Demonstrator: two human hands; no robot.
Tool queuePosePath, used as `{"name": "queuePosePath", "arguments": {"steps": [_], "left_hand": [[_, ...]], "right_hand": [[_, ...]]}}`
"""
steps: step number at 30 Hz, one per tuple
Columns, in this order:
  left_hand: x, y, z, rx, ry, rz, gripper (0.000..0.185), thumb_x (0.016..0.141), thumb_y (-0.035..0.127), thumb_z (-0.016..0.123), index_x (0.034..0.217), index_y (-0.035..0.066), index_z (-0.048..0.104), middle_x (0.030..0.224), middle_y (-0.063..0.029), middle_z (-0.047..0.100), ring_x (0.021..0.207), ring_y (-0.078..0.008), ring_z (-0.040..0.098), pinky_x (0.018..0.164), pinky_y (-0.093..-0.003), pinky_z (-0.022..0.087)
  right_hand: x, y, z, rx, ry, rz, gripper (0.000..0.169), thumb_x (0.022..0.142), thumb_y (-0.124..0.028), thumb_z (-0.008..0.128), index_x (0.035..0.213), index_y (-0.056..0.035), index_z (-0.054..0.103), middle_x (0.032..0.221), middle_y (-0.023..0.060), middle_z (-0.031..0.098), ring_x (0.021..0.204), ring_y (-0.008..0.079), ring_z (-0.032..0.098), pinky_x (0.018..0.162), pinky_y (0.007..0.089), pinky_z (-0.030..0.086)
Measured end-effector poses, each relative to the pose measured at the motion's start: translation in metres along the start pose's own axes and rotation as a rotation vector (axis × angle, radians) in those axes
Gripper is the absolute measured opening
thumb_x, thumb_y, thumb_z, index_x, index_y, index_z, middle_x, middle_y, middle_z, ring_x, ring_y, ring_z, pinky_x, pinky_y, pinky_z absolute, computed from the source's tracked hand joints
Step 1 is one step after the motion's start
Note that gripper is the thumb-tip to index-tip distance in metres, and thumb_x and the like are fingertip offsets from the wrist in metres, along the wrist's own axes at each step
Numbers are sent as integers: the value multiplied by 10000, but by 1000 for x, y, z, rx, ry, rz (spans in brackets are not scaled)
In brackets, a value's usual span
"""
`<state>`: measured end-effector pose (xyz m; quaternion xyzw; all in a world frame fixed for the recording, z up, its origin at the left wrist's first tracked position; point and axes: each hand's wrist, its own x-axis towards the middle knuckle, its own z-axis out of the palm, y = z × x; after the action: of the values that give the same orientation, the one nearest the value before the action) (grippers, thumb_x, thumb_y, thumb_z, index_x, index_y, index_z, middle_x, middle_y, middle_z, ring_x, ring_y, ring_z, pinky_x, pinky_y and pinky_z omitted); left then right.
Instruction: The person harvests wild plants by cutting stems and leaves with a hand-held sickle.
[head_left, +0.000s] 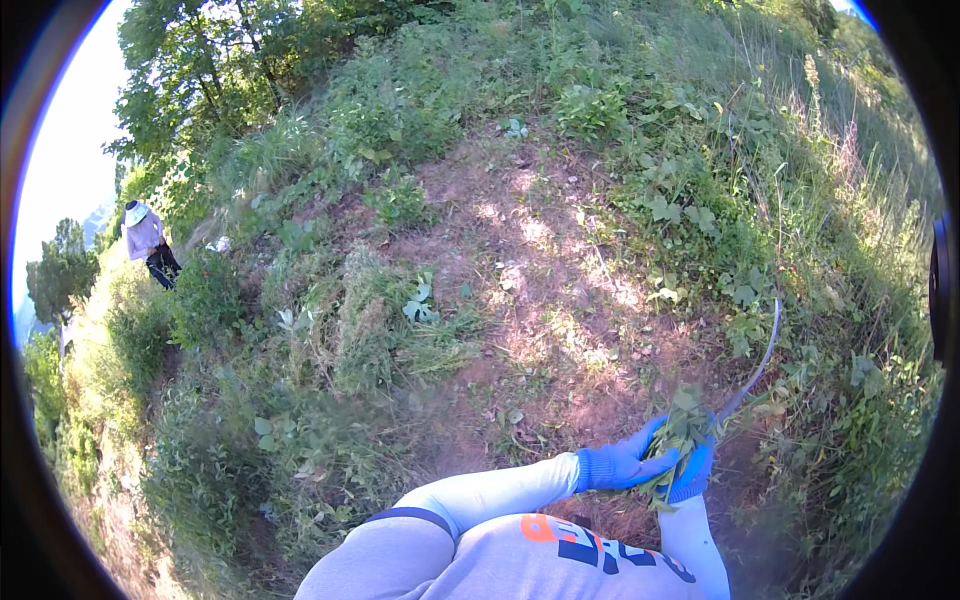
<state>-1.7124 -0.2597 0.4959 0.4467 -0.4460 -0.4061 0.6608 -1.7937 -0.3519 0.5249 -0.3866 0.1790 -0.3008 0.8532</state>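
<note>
Both my hands wear blue gloves and are close together at the lower right. My left hand (634, 459) is closed around a bunch of cut green leaves and stems (681, 427). Close against the same bunch is my right hand (696, 469), partly hidden by the leaves. From beside it a long, thin curved blade (765, 352), which looks like a sickle's, reaches up and to the right. Its handle cannot be seen, though it seems to lie in my right hand.
A dirt path (525, 247) strewn with dry leaves runs ahead. Dense weeds (750, 277) border it on the right, and heaped greenery (367, 330) on the left. Another person (144, 240) in a light hat stands at the far left, near trees (217, 67).
</note>
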Motion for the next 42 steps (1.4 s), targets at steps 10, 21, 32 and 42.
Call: {"name": "queuePosePath", "arguments": {"steps": [10,21,32,42], "left_hand": [[-30,-18,-76,-105,426,-136,407,893,157,615,1263,46,487,1089,-41,625,965,-103,559,849,-262,459],[-85,-23,-153,257,659,-241,278,926,99,550,1191,17,537,1074,-28,616,952,-72,538,842,-236,448],[-91,-11,-137,658,414,-437,282,911,239,569,1133,65,579,946,-102,646,863,-114,571,778,-296,462],[-116,-59,-122,556,443,-356,280,936,270,543,1108,56,598,877,-50,634,762,-117,550,705,-302,465]], "right_hand": [[2,6,-11,-496,216,-120,141,935,-169,535,1040,-83,495,858,37,585,532,91,499,473,243,434],[-87,-21,-52,-1525,-135,-178,446,829,-283,641,1171,-13,545,918,176,637,786,291,638,717,379,496],[-53,-8,-19,-1974,-344,-68,369,868,-352,565,1157,-127,519,803,156,605,762,352,610,655,454,471],[-39,33,7,-2085,-488,16,362,889,-393,524,1127,-124,480,876,168,598,795,354,614,661,468,480]]}}
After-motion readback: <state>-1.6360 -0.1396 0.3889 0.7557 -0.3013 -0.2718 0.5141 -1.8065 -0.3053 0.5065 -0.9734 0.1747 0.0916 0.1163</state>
